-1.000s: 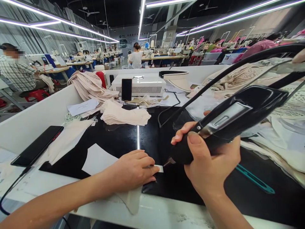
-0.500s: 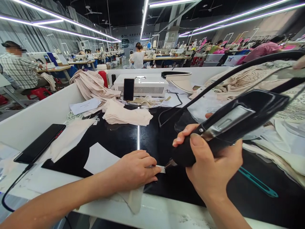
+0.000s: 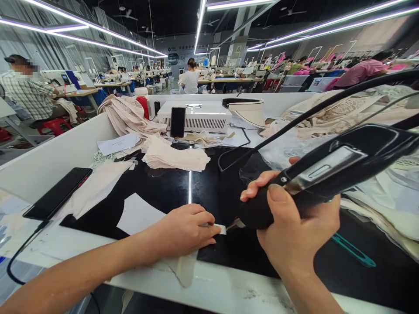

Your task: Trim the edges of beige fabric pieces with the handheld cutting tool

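Observation:
My right hand is wrapped around a black corded hand tool with a metal plate on its side. The tool's thin metal tip points left, close to the end of a small white strip. My left hand has its fingers pressed together on that strip and holds it down on the black mat. Below the left hand, a pale cloth piece hangs over the table's front edge. White paper lies partly under the left forearm.
Behind the hands lies a stack of beige fabric pieces. A phone leans on a white vented box; another black device lies left. A teal plastic tool is at right, near fabric piles. The black cable arcs overhead.
My right hand and the tool have shifted slightly right, and the tool lies at a flatter angle. The left hand stays on the strip.

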Demonstrator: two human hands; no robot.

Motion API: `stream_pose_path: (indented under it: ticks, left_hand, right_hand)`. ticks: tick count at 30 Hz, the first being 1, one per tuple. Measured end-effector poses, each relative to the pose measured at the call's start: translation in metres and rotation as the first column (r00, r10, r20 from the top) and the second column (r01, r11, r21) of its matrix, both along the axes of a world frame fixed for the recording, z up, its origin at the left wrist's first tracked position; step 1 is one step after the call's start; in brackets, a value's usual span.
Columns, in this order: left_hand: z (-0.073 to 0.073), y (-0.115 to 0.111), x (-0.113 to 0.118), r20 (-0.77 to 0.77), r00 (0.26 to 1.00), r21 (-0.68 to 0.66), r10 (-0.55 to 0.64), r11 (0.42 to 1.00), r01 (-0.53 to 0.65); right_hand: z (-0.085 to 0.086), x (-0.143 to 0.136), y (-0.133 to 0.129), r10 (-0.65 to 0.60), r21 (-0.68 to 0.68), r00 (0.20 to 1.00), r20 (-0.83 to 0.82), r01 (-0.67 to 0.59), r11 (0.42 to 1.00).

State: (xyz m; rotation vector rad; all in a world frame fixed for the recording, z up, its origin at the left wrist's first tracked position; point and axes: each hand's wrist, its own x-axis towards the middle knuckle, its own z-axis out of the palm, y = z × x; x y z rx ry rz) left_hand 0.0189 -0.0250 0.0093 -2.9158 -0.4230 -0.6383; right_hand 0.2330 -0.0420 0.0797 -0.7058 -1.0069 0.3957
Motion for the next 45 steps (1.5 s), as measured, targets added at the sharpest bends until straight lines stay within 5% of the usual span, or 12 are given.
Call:
stream_pose_path:
  ticks: [8, 21, 37, 45]
  left_hand:
    - [-0.004, 0.001, 0.000, 0.052, 0.999, -0.019, -0.006, 1.000, 0.007]
    - [0.014, -0.010, -0.017, 0.017, 1.000, -0.001, 0.009, 1.000, -0.009]
    - [-0.003, -0.011, -0.008, 0.123, 0.992, 0.029, 0.012, 0.999, -0.016]
    - [-0.004, -0.011, -0.005, 0.096, 0.995, 0.019, 0.003, 1.000, -0.004]
  right_hand:
    - [-0.006, -0.001, 0.007, -0.027, -0.008, 1.000, 0.001, 0.027, 1.000]
    - [-0.002, 0.000, 0.004, -0.047, -0.014, 0.999, 0.000, 0.047, 0.999]
    - [0.020, -0.011, 0.010, 0.000, -0.039, 0.991, -0.131, -0.005, 0.999]
    - [0.013, -0.020, 0.013, 0.051, -0.050, 0.989, -0.137, -0.058, 0.997]
